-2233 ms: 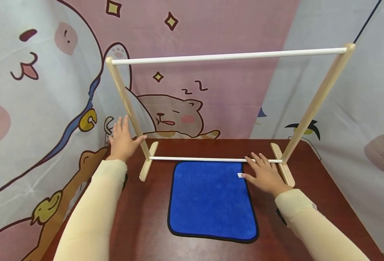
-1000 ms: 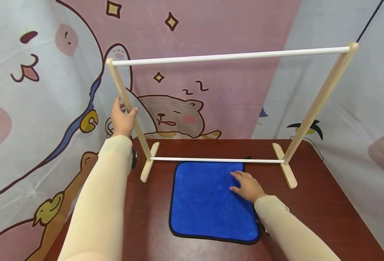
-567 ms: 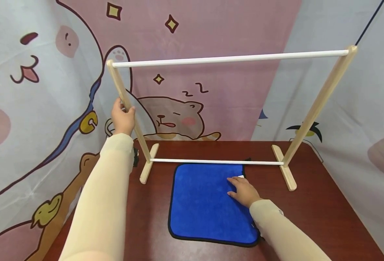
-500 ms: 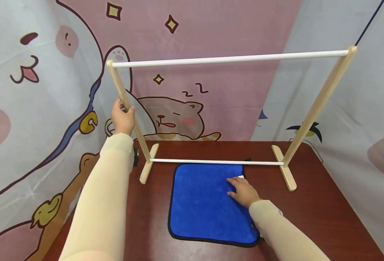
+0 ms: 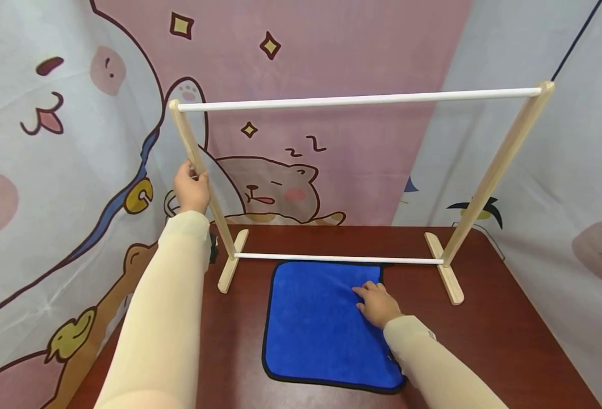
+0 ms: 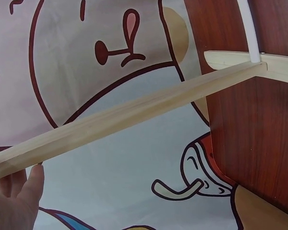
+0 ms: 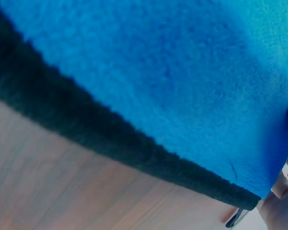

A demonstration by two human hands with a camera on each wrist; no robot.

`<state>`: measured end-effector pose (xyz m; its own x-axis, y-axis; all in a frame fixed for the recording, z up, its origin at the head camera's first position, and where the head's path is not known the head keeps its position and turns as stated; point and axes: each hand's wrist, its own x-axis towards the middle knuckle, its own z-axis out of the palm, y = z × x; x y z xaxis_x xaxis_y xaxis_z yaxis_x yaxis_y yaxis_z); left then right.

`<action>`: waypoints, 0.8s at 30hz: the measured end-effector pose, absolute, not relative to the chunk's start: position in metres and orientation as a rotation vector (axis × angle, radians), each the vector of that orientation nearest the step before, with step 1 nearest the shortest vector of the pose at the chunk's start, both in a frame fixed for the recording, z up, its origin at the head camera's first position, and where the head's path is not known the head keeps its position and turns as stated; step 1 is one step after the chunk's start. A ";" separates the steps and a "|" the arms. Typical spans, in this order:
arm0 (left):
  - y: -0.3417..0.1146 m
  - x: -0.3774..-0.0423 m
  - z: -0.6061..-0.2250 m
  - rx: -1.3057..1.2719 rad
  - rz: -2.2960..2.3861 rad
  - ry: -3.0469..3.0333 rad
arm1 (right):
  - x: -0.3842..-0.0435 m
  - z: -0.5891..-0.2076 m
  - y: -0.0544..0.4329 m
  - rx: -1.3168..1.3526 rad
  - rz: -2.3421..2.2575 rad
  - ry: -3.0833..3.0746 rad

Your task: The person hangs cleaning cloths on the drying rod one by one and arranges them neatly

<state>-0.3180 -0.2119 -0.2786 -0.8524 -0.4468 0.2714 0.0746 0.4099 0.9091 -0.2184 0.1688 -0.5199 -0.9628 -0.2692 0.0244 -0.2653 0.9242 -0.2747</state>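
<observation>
As left grip (image 5: 192, 191) clasps post (image 5: 187, 135) | right grip (image 5: 377, 307): cannot tell | brown table (image 5: 490, 324), cartoon backdrop (image 5: 352, 51)

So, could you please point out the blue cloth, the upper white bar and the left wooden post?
Blue cloth (image 5: 321, 326), head view: middle of its blue surface.
Upper white bar (image 5: 358, 100), head view: middle of its length.
Left wooden post (image 6: 125, 117), left wrist view: midway along its visible length.

Left sleeve (image 5: 160, 307): we wear it long, smooth and pale cream.
Left cuff (image 5: 188, 223): ours is plain, same cream.
Right sleeve (image 5: 441, 366): we wear matching cream, with a small dark mark (image 5: 432, 335).
Black fitting (image 5: 213, 248): we wear it beside the left cuff.
Fingers (image 6: 33, 184): ours are bare.
</observation>
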 end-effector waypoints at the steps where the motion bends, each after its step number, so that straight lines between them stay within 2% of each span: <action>1: -0.212 -0.319 -0.279 0.319 -1.447 -2.192 | -0.218 -0.519 0.168 -0.423 -0.431 3.066; 14: -0.217 -0.322 -0.284 0.339 -1.427 -2.218 | -0.217 -0.521 0.164 -0.425 -0.471 3.125; 24: -0.215 -0.320 -0.282 0.352 -1.386 -2.224 | -0.216 -0.511 0.161 -0.317 -0.655 3.166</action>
<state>-0.3198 -0.2150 -0.2818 -0.8451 -0.4610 0.2706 0.0398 0.4505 0.8919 -0.2155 0.1607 -0.5115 -0.9753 -0.1681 0.1432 -0.2112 0.9001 -0.3812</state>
